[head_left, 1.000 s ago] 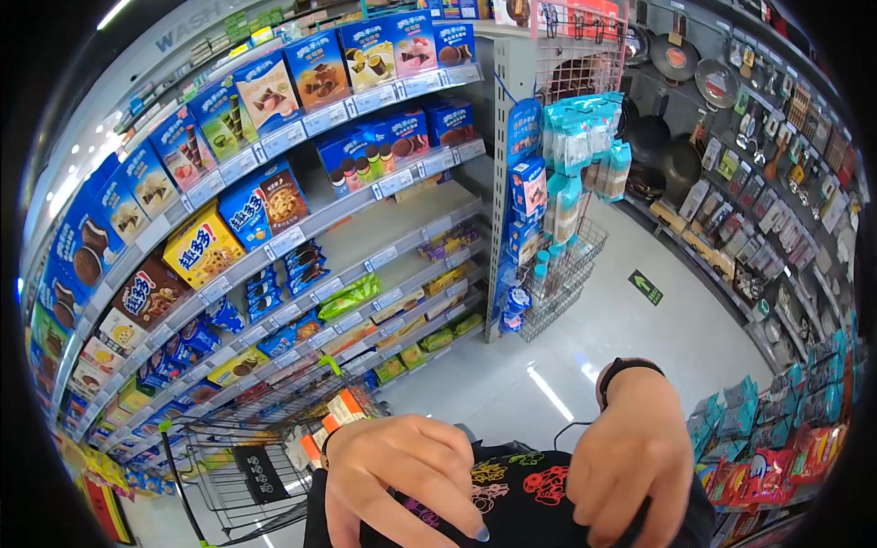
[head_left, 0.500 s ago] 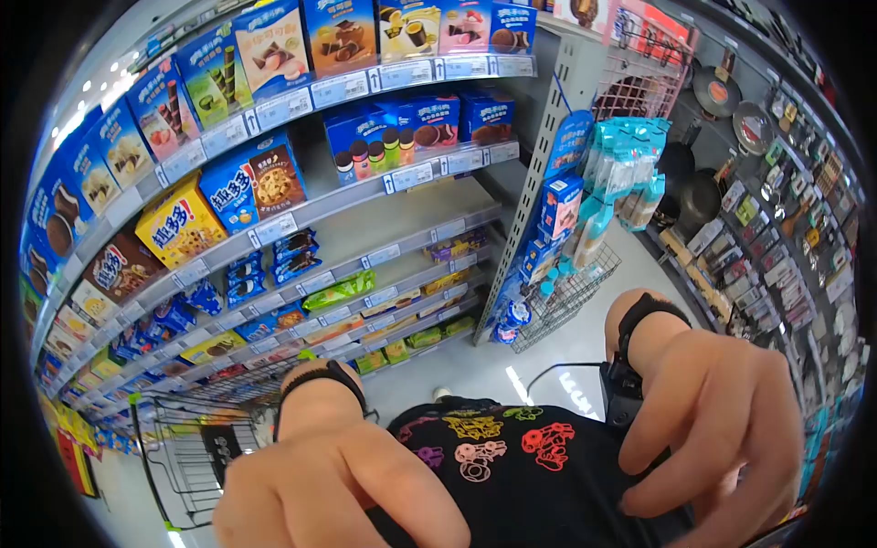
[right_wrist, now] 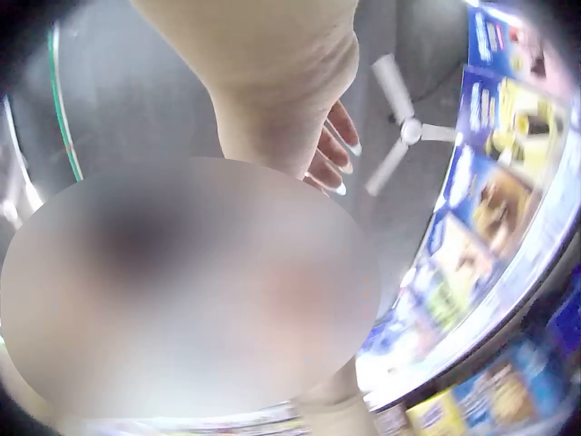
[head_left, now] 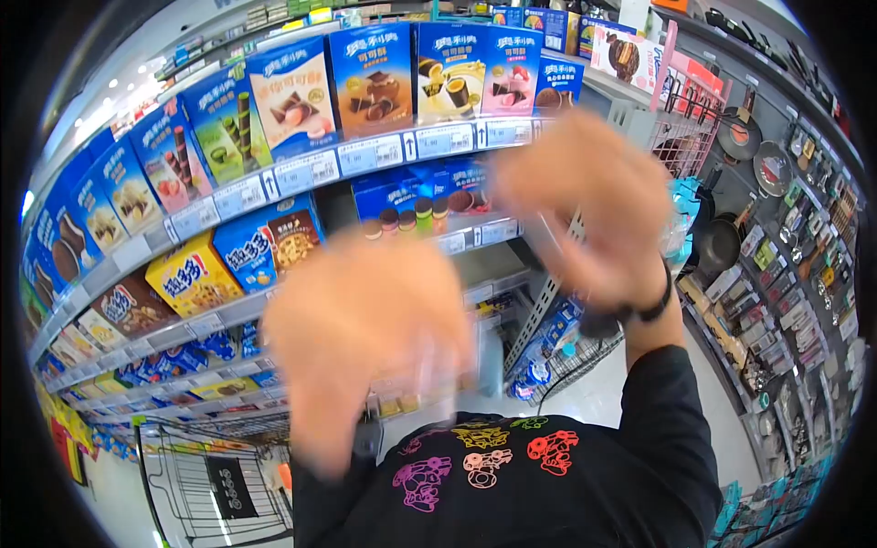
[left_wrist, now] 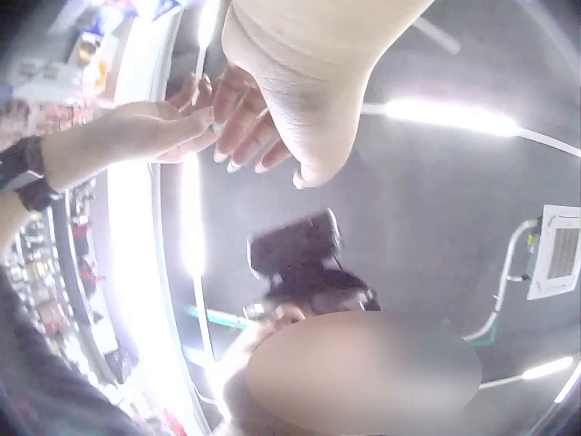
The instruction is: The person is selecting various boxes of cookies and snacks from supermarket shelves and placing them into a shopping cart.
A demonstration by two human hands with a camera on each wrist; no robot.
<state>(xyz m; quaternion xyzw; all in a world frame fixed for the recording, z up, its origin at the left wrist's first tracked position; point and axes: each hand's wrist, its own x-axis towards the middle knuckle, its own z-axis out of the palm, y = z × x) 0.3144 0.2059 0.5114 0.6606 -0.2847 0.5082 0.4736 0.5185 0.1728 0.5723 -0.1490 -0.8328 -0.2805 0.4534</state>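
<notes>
Both bare hands are raised before a biscuit shelf and blurred by motion. My left hand (head_left: pixel 370 306) overlaps the middle shelves in the head view; in the left wrist view its fingers hang loosely bent around nothing. To the right and higher, my right hand (head_left: pixel 585 196) covers part of the price strip, a black band (head_left: pixel 660 292) on its wrist. Fingertips (right_wrist: pixel 338 154) of that hand show relaxed in the right wrist view, with nothing held. Behind the hands stand blue biscuit boxes (head_left: pixel 370 82), a yellow cookie box (head_left: pixel 194 277) and a blue cookie box (head_left: pixel 247 256).
At lower left is a wire shopping cart (head_left: pixel 210 493). A perforated shelf post (head_left: pixel 539 320) and a wire basket rack (head_left: pixel 585 361) mark the shelf's end. Across the aisle floor (head_left: pixel 722 393), pans (head_left: pixel 717 245) and kitchen tools hang on a wall rack.
Both hands have risen from low in front of the black shirt to shelf height, the right one moving up and leftward. The head view has shifted slightly toward the upper shelf.
</notes>
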